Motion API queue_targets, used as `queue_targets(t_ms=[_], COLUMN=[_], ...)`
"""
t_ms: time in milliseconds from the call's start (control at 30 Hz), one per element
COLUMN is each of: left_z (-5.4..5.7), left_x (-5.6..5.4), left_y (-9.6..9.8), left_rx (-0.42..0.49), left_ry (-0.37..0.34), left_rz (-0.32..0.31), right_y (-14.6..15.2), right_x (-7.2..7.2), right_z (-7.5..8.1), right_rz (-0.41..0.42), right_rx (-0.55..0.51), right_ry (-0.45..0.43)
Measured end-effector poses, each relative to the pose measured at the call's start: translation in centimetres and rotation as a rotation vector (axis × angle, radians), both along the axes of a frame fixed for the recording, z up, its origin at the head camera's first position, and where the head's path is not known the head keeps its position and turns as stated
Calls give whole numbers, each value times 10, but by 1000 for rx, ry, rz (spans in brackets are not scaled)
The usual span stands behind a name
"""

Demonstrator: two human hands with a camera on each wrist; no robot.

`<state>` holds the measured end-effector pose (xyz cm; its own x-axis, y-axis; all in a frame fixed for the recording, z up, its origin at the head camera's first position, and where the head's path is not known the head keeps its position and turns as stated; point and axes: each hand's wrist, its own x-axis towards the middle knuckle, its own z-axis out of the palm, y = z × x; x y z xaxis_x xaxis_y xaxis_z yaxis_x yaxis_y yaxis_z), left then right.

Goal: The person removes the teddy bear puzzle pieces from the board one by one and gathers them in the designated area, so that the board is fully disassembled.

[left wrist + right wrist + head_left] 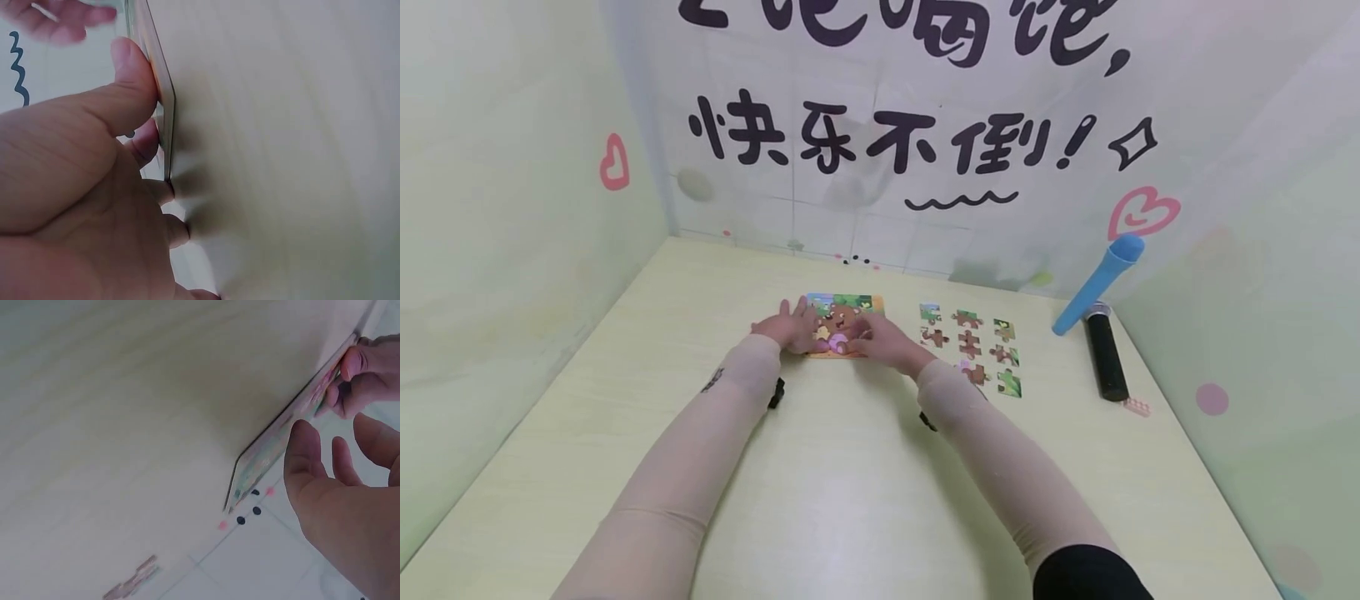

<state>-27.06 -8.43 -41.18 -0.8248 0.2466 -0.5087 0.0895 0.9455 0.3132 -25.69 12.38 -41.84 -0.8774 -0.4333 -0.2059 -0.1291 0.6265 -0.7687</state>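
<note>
A jigsaw puzzle board [837,310] with a brown bear picture lies flat near the back wall. At its left side my left hand [786,327] steadies it, fingers spread. In the left wrist view, the left thumb [132,78] presses on the board's edge while other fingertips touch the table beside it. Over the board's right part is my right hand [886,342], its thumb and fingers loosely bent and apart. Nothing shows between them in the right wrist view, where the board [265,459] is seen edge-on. Several loose puzzle pieces [968,344] lie spread to the right.
On the right side of the table stands a blue stick with a rounded head [1097,283], tilted. A black microphone [1105,358] lies beside it, with a small pink object [1137,407] near its end. Printed cloth walls [880,167] enclose the table's back and sides.
</note>
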Motion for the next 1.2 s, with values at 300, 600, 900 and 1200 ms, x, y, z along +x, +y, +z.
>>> queue_targets(t_ms=[300,600,900,1200], left_z=[0,-1,-1,1], left_x=[-7,-8,-6,-4], left_y=[-10,-10,-3,-4], left_rx=[20,29,8,8], left_ry=[-18,-26,-65,-55], left_rz=[-100,-75,18,-2], right_y=[-33,-35,-44,-52], right_x=[0,1,0,-1], right_z=[-6,-5,-9,-6], right_rz=[30,-28,-47,-86], right_rx=[-49,-40,-45,-59], right_ry=[40,14,46,63])
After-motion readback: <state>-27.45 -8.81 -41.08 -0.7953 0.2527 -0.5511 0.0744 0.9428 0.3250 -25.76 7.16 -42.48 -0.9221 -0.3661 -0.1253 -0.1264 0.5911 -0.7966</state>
